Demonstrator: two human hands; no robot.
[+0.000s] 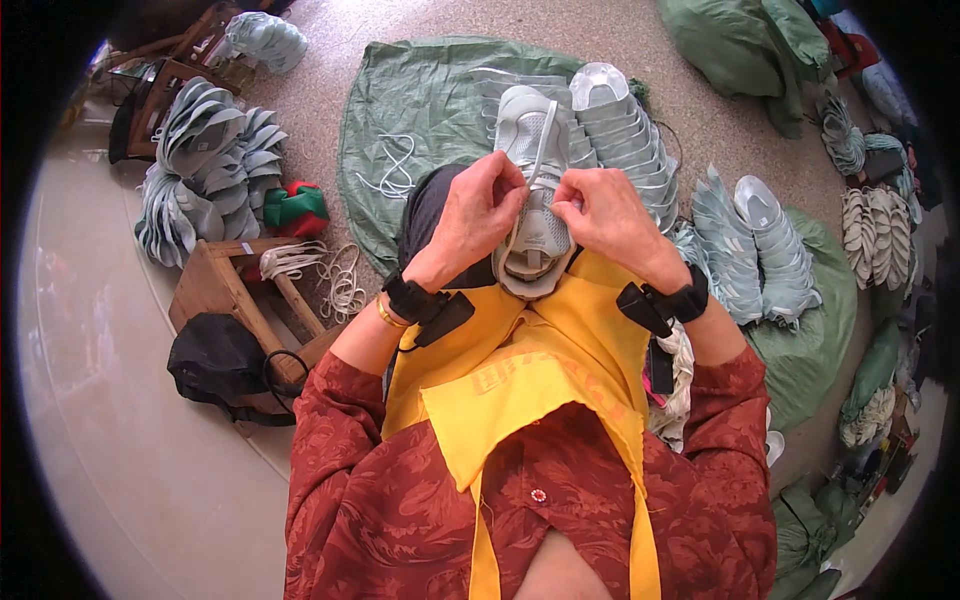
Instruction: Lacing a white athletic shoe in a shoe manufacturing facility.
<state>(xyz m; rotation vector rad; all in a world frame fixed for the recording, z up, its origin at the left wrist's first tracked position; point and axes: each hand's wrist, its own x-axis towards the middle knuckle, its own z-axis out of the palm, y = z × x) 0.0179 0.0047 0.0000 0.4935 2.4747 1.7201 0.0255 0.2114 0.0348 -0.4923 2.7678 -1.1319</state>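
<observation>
Head view. The shoe (535,215), pale grey with a mesh upper, rests on the person's lap over a yellow apron (530,375), toe pointing away. All positions below are given relative to the shoe.

Left hand (478,215): on the shoe's left side, fingers curled and pinching a white lace (541,150) at the eyelet row. Right hand (605,215): on the shoe's right side, fingers bent together and pressed on the upper edge; the tips meet the left hand's over the tongue. The lace runs from the hands toward the toe. Each wrist carries a black strap with a small black device.

Surface: a speckled stone floor (320,100) beyond the shoe; to the left it changes to smooth, glossy pale tile (130,440). A green sheet (420,90) is spread on the floor directly beyond the shoe, with loose white laces (395,170) on it to the left.

Just beyond and right of the shoe: a nested row of grey shoes (625,140). Further right: more stacked shoes (760,245) on green cloth. Far left: piles of grey uppers (205,170). Near left: a low wooden stool (235,290) carrying laces, with a black bag (215,360) against it. Upper right: green sacks (745,45).
</observation>
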